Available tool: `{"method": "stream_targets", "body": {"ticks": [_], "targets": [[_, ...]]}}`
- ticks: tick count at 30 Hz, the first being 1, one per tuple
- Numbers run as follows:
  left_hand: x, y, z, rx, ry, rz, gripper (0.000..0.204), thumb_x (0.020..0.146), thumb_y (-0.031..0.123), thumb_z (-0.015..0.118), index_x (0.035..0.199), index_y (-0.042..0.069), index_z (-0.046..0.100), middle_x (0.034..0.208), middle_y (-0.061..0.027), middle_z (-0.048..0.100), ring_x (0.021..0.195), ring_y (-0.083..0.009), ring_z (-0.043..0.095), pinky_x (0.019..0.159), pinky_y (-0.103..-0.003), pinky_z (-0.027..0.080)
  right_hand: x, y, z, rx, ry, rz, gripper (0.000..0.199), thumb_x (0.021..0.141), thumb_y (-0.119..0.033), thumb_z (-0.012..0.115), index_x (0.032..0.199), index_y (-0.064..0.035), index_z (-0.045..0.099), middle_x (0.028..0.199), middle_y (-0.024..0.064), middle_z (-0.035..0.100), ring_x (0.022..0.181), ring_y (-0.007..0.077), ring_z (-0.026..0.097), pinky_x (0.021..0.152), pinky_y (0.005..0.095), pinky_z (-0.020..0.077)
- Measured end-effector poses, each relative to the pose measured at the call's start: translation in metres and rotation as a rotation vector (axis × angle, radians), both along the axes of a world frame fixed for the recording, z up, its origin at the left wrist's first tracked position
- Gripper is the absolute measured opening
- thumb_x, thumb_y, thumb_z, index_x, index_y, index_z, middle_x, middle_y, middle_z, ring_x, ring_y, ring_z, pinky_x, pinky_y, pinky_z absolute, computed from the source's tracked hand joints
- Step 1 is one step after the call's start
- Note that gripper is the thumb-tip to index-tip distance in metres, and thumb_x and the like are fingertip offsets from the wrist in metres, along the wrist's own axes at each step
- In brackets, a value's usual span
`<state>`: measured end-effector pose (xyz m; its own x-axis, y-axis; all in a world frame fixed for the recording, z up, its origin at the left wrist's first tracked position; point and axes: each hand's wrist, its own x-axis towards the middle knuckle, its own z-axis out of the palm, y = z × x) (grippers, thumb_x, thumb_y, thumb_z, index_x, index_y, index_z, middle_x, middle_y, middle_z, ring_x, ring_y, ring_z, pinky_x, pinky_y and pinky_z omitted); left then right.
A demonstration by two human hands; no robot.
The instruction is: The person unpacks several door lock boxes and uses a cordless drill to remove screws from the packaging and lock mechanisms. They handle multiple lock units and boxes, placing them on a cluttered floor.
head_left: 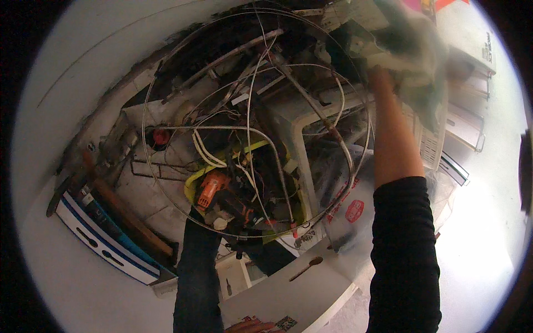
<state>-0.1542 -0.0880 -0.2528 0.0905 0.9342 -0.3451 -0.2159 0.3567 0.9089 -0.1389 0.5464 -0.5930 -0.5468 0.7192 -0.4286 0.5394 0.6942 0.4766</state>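
Note:
My right arm reaches up and away, and my right hand [382, 76] is closed on a translucent greenish plastic bag [425, 72]. The bag is smeared by motion and hides most of the fingers. At the lower edge, my left hand [250, 326] is only partly in view; its fingers lie flat along a pale box panel [294, 294] with a slot cut in it. Below the raised arm is a yellow-rimmed container [190, 187] of tools. An orange power drill [212, 188] lies in it among cables.
A large loop of stiff cable [145, 133] spans the clutter, with a bent metal tube [272, 145] across it. A grey plastic bag [344, 216] with red print lies beside a pale plastic frame [302, 125]. White drawer-like boxes stand left [102, 241] and right [463, 130].

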Motion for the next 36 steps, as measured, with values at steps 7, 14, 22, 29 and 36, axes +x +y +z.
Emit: {"method": "stream_targets", "body": {"ticks": [7,14,22,29,36], "targets": [[0.010,-0.012,-0.003,-0.117,0.015,-0.214,0.030,0.081,0.026,0.062,0.109,0.015,0.059,0.122,-0.0076,0.053,0.115,-0.0248,0.047,0.099,-0.044,0.032,-0.030,-0.003,0.016,-0.041,0.361,-0.181,0.030,0.087,-0.028,0.049,0.097,-0.0026,0.062,0.095,0.0155,0.063,0.086,0.0320,0.061,0.071,0.0452,0.0478],[0.007,-0.006,0.009,-0.154,0.014,-0.163,0.036,0.083,0.028,0.059,0.116,0.015,0.055,0.127,-0.0080,0.048,0.121,-0.0231,0.041,0.102,-0.041,0.028,0.038,0.044,-0.031,-0.252,1.226,0.078,0.024,0.084,-0.023,0.053,0.098,-0.0046,0.061,0.090,0.0103,0.063,0.081,0.0290,0.059,0.070,0.0420,0.0463],[0.013,0.020,0.036,-0.112,-0.029,0.133,0.056,0.069,0.012,0.069,0.121,0.017,0.050,0.128,-0.0079,0.048,0.118,-0.0266,0.045,0.097,-0.044,0.036,-0.049,-0.103,0.086,-0.434,0.883,0.046,0.028,0.080,-0.023,0.057,0.102,-0.0056,0.060,0.096,0.0178,0.060,0.093,0.0372,0.055,0.079,0.0429,0.0445],[0.046,0.028,0.077,-0.057,0.095,0.249,0.066,0.062,0.009,0.073,0.122,0.016,0.049,0.127,-0.0058,0.049,0.117,-0.0242,0.046,0.094,-0.039,0.040,0.014,-0.211,0.280,-0.730,0.696,0.269,0.027,0.079,-0.010,0.058,0.105,-0.0036,0.057,0.115,0.0160,0.052,0.105,0.0345,0.051,0.090,0.0373,0.0402],[0.091,0.052,0.122,0.012,0.227,0.379,0.069,0.056,0.007,0.075,0.121,0.010,0.050,0.125,-0.0093,0.050,0.114,-0.0253,0.049,0.093,-0.036,0.042,0.191,-0.292,0.460,-0.508,1.090,-0.753,0.030,0.087,-0.013,0.053,0.114,0.0001,0.050,0.110,0.0093,0.055,0.102,0.0189,0.052,0.088,0.0325,0.0396]]}}
